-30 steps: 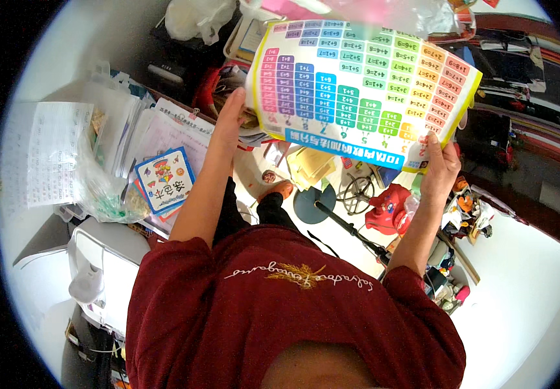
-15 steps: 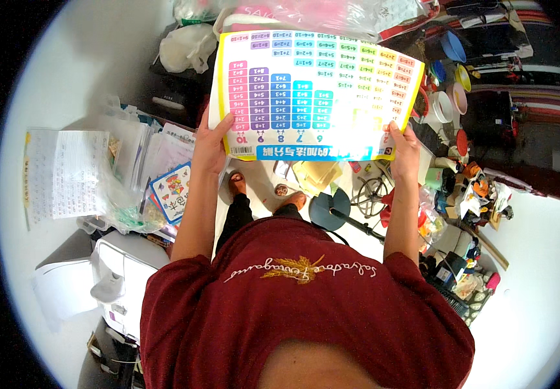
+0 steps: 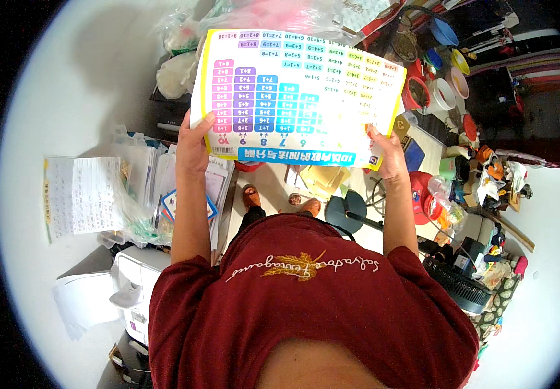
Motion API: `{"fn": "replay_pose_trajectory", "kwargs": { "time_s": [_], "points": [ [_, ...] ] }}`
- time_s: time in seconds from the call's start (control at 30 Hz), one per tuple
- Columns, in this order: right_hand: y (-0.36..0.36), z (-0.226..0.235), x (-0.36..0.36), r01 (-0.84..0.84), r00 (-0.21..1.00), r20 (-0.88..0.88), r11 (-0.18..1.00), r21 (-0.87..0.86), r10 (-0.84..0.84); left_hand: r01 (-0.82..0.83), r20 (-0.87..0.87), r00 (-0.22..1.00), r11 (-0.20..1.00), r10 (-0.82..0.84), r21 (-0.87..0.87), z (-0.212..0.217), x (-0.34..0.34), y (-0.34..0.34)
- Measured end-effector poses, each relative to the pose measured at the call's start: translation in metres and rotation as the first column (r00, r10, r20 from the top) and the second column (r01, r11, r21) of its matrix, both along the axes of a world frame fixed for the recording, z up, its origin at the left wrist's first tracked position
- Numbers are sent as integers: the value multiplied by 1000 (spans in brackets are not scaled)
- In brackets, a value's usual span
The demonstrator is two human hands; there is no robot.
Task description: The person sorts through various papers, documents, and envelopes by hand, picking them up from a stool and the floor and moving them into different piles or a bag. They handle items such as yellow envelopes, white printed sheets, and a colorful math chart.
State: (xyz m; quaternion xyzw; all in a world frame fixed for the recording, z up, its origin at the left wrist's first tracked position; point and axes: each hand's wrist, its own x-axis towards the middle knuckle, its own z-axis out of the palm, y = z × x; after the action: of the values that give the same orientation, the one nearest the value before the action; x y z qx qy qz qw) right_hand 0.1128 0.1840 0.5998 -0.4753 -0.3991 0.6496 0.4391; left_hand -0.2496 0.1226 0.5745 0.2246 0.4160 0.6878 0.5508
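Observation:
A wide printed arithmetic chart [image 3: 332, 104] with a yellow border, a blue title band and columns of coloured boxes hangs in front of me, its print upside down in this view. My left hand [image 3: 193, 148] is closed on its near left corner, thumb on the printed face. At the near right corner my right hand [image 3: 389, 154] pinches it, thumb also on top. The fingers behind the sheet are hidden. The chart stays stretched between both hands, bowing slightly toward the right.
On the left are a white machine [image 3: 138, 272], a handwritten sheet [image 3: 85, 198] and stacked papers [image 3: 218, 175]. A round dark stand base [image 3: 346, 211] is on the floor by my feet. Coloured basins [image 3: 442, 95] are far right; a black slotted appliance [image 3: 461, 285] is nearer.
The chart and both hands have shifted left in the view, and the right hand's corner sits a little lower. The surroundings have shifted right and down. Both hands keep their hold.

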Motion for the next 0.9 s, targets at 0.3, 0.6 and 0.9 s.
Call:
{"fn": "replay_pose_trajectory", "kwargs": {
  "time_s": [0.3, 0.6, 0.9],
  "points": [
    [1, -27, 15, 333, 935, -144, 942, 37, -325, 344, -455, 798, 919, -395, -193, 25, 7, -11],
    [-20, -27, 7, 346, 925, -144, 936, -70, -353, 90, 235, 965, 987, -120, 135, 23, 44, -12],
    [-56, -22, -11, 183, 974, -82, 951, -249, -209, -25, 111, 994, 970, -2, 240, 57, 44, 11]
  ]
}}
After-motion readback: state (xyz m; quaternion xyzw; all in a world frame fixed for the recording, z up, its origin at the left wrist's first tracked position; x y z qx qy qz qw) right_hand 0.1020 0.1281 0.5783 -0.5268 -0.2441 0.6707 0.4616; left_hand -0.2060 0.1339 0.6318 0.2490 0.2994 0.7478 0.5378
